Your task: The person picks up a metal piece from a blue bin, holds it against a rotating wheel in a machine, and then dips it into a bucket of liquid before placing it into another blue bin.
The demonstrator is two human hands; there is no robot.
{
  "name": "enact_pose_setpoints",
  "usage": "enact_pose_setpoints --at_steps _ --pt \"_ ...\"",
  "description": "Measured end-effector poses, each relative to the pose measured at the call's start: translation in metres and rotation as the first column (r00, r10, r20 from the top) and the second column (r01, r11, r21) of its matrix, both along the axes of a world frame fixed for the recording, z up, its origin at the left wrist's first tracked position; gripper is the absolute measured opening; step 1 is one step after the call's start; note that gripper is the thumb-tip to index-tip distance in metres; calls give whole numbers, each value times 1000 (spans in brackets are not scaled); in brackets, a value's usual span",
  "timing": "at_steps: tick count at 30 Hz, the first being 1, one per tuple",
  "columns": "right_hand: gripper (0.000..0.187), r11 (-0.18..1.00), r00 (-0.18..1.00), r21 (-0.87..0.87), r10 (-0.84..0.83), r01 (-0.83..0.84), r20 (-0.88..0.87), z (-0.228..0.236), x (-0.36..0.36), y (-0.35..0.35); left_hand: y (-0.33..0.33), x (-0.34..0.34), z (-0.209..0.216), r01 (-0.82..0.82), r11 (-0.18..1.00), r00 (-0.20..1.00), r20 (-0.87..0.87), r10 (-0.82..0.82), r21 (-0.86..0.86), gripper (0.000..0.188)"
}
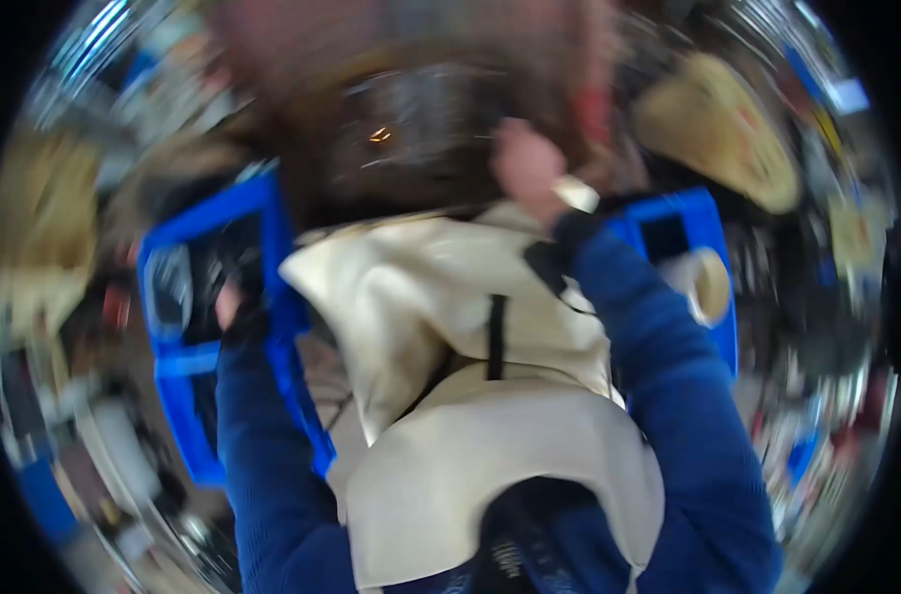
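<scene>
My left hand [230, 304] reaches down into a blue plastic bin [201, 358], next to a clear, shiny plastic-like item [168, 287]. Its fingers are hidden and blurred there. Ahead, my right hand [528, 163] is over the near right part of a dark brown work surface [322, 183]. It looks rounded and closed like a fist, but blur hides anything it may hold. A small pale piece [575, 194] shows beside that wrist. Left of the right hand, a glassy, transparent-looking shape [421, 104] and a small bright orange glint [379, 136] appear on the surface.
A second blue bin [713, 213] stands at my right, partly behind my sleeve, with a cream-coloured roll [709, 285] in it. A cream apron [510, 426] covers my lap. Tan rounded shapes [723, 129] lie beyond on the right. Blurred clutter surrounds both sides.
</scene>
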State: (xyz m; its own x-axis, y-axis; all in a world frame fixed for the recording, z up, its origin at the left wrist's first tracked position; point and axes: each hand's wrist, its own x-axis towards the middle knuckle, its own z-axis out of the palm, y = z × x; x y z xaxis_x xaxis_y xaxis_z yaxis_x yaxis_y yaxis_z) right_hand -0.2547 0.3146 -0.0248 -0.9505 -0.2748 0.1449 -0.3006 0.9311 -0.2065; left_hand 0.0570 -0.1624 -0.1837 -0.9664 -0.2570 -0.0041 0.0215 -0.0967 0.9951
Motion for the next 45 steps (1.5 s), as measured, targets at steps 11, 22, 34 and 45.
enact_pose_setpoints --at_steps 11,22,34,45 --pt "14 959 998 -281 -30 43 50 27 11 8 74 -86 8 107 934 963 268 -12 -340 50" --pt "16 921 999 -388 35 -46 -37 23 16 10 -55 28 53 403 688 806 591 46 -603 49" --pt "18 878 999 -479 -9 -12 -42 16 14 20 -6 33 92 -411 847 861 450 238 337 32" --pt "13 523 967 -835 -73 -171 -244 64 56 86 55 15 147 -347 864 930 255 265 366 30"
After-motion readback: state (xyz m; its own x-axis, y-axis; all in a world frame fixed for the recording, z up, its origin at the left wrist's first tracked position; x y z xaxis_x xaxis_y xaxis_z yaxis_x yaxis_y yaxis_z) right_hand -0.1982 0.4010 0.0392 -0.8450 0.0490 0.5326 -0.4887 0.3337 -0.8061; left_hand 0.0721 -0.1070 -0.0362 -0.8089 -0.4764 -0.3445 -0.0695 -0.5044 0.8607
